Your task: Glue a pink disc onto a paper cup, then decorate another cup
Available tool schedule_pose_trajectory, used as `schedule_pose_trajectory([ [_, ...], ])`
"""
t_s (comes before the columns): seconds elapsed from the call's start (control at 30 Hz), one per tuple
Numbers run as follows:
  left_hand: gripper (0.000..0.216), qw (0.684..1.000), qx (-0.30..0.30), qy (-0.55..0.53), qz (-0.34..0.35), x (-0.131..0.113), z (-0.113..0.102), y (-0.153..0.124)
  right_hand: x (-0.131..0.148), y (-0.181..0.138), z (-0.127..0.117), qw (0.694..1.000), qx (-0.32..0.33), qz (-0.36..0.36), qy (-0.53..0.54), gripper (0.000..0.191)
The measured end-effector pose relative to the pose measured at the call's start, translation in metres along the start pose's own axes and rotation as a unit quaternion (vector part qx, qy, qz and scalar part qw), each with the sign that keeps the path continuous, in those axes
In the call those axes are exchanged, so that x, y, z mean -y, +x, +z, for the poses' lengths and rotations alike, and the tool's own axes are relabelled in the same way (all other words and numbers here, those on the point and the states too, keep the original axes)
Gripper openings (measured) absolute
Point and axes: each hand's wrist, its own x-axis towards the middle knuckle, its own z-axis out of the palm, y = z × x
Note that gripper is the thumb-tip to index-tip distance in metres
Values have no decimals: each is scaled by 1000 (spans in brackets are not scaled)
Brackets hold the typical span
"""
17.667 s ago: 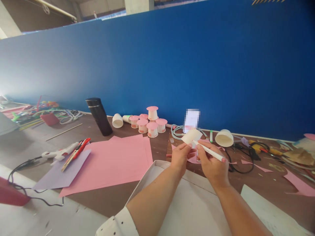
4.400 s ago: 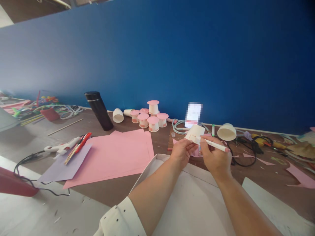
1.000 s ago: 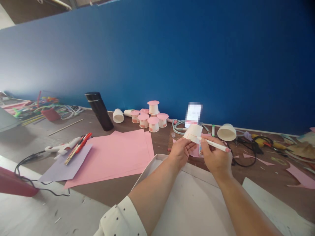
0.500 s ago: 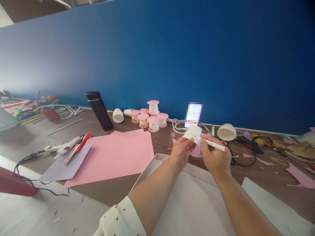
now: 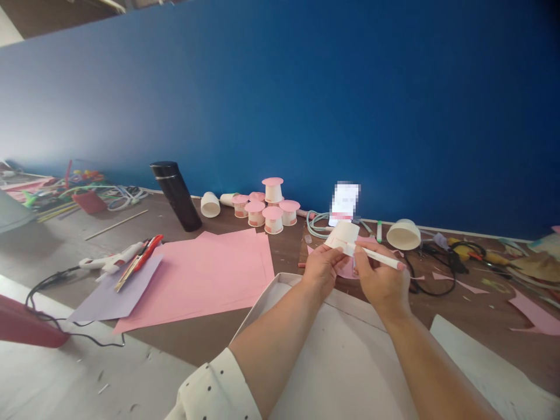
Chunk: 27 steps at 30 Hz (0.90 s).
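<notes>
White cup [image 5: 345, 232] juts from the left grip [image 5: 321, 271].

Held in the left hand [image 5: 321, 273], the white paper cup [image 5: 345, 231] has turned, now showing faint lines [image 5: 336, 240].

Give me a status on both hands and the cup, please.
Left hand holding cup. Right hand gripping pen, one end at cup. Lit screen behind cup.

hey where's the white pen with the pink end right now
In the head view, right of centre: the pen is in the right hand, its other end right by the white cup in the left hand.
</notes>
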Motion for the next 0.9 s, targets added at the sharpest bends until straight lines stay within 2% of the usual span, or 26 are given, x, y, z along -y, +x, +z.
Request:
schedule_pose_trajectory([
  [0.9, 17, 1000, -12, -7, 10, 0, -1, 0, -2, -2, 3, 1000, 4, -22, -15, 25],
])
